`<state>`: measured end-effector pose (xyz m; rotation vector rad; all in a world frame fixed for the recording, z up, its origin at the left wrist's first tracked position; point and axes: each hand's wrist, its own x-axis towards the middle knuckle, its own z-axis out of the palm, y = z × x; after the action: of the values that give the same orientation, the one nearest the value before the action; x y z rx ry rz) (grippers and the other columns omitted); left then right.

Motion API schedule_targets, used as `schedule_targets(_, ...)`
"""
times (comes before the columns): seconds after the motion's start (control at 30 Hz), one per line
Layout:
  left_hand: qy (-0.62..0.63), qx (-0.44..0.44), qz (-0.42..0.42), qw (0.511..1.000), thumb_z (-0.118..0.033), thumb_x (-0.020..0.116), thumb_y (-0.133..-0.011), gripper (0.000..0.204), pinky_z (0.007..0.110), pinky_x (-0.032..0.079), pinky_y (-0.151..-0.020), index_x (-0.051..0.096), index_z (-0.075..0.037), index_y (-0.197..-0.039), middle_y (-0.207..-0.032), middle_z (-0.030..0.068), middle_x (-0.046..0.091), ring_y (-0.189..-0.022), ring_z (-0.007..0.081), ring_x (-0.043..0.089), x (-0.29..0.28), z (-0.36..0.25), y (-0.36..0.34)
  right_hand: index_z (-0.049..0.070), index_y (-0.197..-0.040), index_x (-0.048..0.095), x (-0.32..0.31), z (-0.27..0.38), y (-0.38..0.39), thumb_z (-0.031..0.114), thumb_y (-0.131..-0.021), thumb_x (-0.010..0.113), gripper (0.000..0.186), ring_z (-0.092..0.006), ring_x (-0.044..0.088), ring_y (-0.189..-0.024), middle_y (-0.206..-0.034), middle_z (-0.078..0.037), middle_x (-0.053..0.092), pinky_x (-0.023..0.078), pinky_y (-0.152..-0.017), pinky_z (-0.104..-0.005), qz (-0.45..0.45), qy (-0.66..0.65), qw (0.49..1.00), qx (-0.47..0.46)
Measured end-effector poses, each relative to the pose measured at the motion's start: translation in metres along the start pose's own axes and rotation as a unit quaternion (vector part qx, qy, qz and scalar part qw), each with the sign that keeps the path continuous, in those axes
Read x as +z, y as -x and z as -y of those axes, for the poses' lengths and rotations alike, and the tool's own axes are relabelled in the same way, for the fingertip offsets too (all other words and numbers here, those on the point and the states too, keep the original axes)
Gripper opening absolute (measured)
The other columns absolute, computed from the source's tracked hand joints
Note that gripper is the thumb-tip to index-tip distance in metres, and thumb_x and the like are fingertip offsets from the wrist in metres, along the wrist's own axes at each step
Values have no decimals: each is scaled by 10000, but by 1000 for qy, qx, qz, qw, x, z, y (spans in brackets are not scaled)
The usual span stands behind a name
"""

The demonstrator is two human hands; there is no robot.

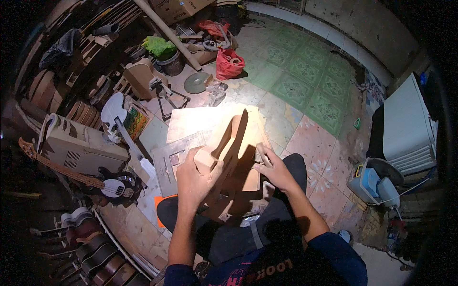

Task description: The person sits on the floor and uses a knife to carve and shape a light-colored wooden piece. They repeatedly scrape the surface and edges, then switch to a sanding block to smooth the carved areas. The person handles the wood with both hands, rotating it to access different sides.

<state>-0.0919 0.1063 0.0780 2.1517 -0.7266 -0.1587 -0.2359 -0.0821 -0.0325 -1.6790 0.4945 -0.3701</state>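
In my left fingers [190,159], the block [206,161] looks like bare wood, smooth and matt; the red bag [228,68] is crinkled plastic.

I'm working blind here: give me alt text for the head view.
A left hand grips a pale wooden piece above a brightly lit board; the right hand is to its right, fingers curled, its contents unclear. A white guitar and a dark guitar are at left, a red bag farther ahead.
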Motion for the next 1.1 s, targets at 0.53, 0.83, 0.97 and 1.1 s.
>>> schedule_targets(0.53,-1,26,-15,1000,-267,790,-781,496,378,566,-769,620,5,-1159,-913,228,726,-864,317,739,11,-9,1,-40,-1078,625,-8,31,-33,57,-844,599,255,-137,621,-852,-978,-87,678,496,-795,-286,-114,-85,990,-6)
schedule_targets(0.83,-4,28,5,1000,-272,781,-797,533,399,568,-751,579,-4,-1210,-899,241,720,-850,351,733,17,-15,1,11,-967,593,4,56,-75,182,-856,736,249,-198,643,-767,-836,-105,670,503,-718,-336,-237,163,939,-188)
schedule_targets(0.97,-2,25,8,1000,-268,778,-789,538,396,566,-736,577,-32,-1229,-886,237,719,-824,359,729,21,-18,1,20,-916,577,2,57,-90,159,-814,779,266,-225,639,-747,-814,-122,650,508,-697,-354,-254,186,928,-199)
schedule_targets(1.1,14,25,25,999,-260,777,-774,542,393,560,-719,583,-74,-1244,-811,214,711,-760,346,725,17,-22,-1,23,-889,574,9,33,-89,108,-767,820,287,-199,626,-733,-795,-116,622,500,-670,-331,-188,199,927,-255)
